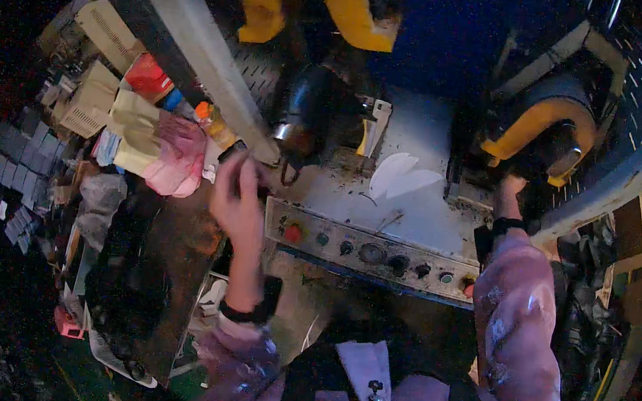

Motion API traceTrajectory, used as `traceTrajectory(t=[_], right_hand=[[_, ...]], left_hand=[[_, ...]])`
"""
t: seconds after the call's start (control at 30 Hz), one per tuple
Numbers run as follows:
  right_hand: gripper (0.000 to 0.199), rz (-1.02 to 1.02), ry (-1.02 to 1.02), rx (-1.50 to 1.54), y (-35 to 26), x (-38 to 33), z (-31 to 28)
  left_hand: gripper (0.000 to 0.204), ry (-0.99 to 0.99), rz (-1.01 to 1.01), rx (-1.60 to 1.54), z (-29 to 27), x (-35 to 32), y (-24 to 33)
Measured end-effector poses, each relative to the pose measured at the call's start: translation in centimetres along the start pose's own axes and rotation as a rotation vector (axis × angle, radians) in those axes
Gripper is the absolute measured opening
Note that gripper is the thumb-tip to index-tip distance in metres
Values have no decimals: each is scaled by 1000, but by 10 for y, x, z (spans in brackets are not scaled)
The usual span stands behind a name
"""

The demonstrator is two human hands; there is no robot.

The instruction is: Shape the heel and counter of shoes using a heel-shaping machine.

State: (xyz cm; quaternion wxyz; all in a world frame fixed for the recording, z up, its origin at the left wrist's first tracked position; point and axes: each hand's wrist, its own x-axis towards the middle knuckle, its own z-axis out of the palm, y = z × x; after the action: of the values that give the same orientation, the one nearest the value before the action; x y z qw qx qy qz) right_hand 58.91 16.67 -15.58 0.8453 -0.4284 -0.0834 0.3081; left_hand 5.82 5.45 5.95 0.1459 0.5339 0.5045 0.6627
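From my remote seat I see the left hand (237, 189) raised left of centre in the frame, fingers curled together around a small dark object (234, 152) whose upper end pokes out toward the top of the frame; its long axis seems to run roughly bottom to top, tilted slightly right, though motion blur keeps me from saying what it is. It hovers just above the left end of the control panel (371, 252), near the red button (293, 232), probably held up there to stay close to the machine's white work plate (412, 188). The right hand (510, 195) reaches to the upper right under the yellow guard (538, 124); whether it is closed on anything I cannot tell (shadow swallows the fingers). At the left of the frame the cluttered bench (167, 261) carries a pink cloth (177, 153) and grey tiles (23, 153).
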Motion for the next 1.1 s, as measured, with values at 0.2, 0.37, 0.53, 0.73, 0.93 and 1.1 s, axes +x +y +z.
traceTrajectory(t=[0.2,0.37,0.53,0.73,0.93,1.1], right_hand=[[46,125,-42,-15,-5,-39,-33],[32,399,-113,-215,-9,-181,-36],[48,605,-937,-227,-67,-335,27],[34,980,-517,-180,-102,-419,15],[34,845,-322,83,-150,-421,-78],[38,638,-291,68,-207,-402,-168]], left_hand=[[31,-350,473,337,7,77,-8],[30,-263,530,331,-20,41,7],[39,-475,739,302,-72,-40,47],[35,-1064,903,-13,-48,-122,56],[40,-1207,602,-91,-28,-219,60],[24,-1441,527,-257,30,-298,70]])
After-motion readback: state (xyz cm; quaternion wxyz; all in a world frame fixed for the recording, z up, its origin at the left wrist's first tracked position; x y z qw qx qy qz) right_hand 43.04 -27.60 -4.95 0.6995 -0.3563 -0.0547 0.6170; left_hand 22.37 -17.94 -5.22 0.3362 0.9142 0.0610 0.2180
